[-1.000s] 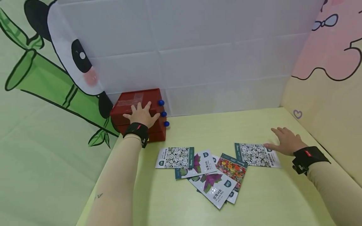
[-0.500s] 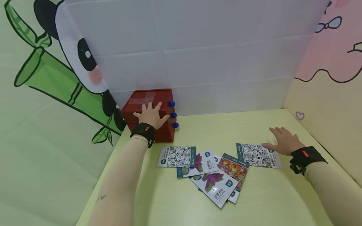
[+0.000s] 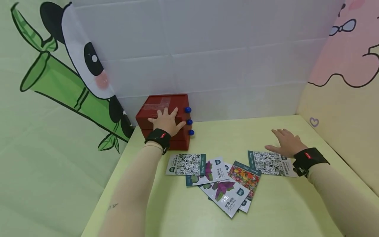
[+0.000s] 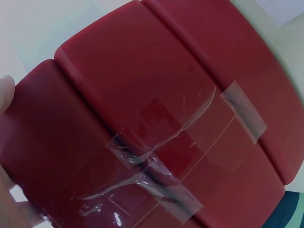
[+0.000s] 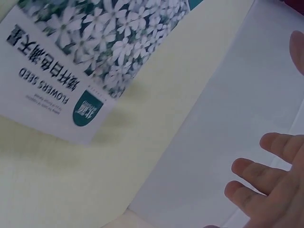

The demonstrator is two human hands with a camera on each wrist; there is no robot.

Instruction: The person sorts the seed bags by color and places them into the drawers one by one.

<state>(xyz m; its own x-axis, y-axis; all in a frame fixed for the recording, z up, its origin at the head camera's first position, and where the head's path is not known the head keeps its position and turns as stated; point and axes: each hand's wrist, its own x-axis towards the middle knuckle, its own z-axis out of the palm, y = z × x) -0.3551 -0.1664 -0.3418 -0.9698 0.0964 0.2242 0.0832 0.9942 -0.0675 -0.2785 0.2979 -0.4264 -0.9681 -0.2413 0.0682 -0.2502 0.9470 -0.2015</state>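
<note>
Spread fingers of my left hand [image 3: 166, 125] rest against the front and upper edge of a red box [image 3: 145, 119]. The box has tiers like drawers, with blue knobs [image 3: 189, 122] on its right side. Clear tape [image 4: 244, 111] runs across its seams in the left wrist view, where fingertips [image 4: 5, 92] show at its left edge. My right hand [image 3: 285, 143] hovers with straight fingers, holding nothing, over a flower seed packet [image 3: 267, 163] with white blossoms. That packet lies flat on the table, below and left of the hand in the right wrist view.
Several overlapping seed packets [image 3: 223, 194] with purple and orange flowers lie mid-table. Another white-flower packet [image 3: 186, 164] sits just in front of the box. A pale cloth wall [image 3: 219, 75] stands behind the yellow table [image 3: 183, 214], with printed cloths at left and right.
The red box has slid to the right along the back of the table with my left hand against it. My right hand has moved slightly left and up. The packets stay put.
</note>
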